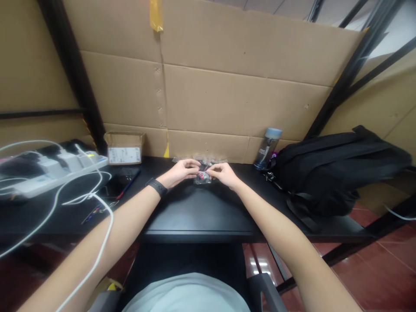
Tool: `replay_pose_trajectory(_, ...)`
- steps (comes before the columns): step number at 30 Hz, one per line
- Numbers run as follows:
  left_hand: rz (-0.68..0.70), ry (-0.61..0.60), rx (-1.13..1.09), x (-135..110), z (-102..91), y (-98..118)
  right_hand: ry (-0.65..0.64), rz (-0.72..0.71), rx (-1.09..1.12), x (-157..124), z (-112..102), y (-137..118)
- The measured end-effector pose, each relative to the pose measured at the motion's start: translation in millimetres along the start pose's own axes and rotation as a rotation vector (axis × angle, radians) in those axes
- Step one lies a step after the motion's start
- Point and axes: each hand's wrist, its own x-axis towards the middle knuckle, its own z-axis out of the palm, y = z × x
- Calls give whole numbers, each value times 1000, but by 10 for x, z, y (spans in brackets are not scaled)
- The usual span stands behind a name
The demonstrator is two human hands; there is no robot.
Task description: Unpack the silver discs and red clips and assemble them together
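Note:
Both arms reach forward over a black desk (pixel 198 216). My left hand (pixel 183 171), with a dark watch on the wrist, pinches the left side of a small clear plastic bag (pixel 203 178). On the opposite side my right hand (pixel 222 173) pinches the same bag between thumb and fingers. Reddish markings or contents show in the bag; they are too small to make out. Behind the hands lies more crinkled clear plastic (pixel 212 161) against the cardboard wall, partly hidden by the fingers.
At left are a white power strip (pixel 61 173) with plugs and cables, a phone (pixel 120 182) and an open cardboard box (pixel 125 149). A water bottle (pixel 268 147) and black backpack (pixel 338 169) stand at right. One white cable (pixel 108 234) crosses my left forearm.

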Motion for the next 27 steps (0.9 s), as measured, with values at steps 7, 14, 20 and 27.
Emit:
replay_pose_trajectory(7, -58, -90, 125, 14, -37, -32, 7, 25, 24, 8, 6, 26)
replay_pose_trajectory(14, 22, 14, 352, 54, -72, -50, 12, 32, 33, 19, -20, 53)
replay_pose_trajectory(20, 116, -9, 443, 108, -140, -60, -3, 44, 55, 37, -44, 101)
replay_pose_trajectory(27, 173, -80, 417, 113, -192, -54, -40, 8, 102, 44, -86, 165)
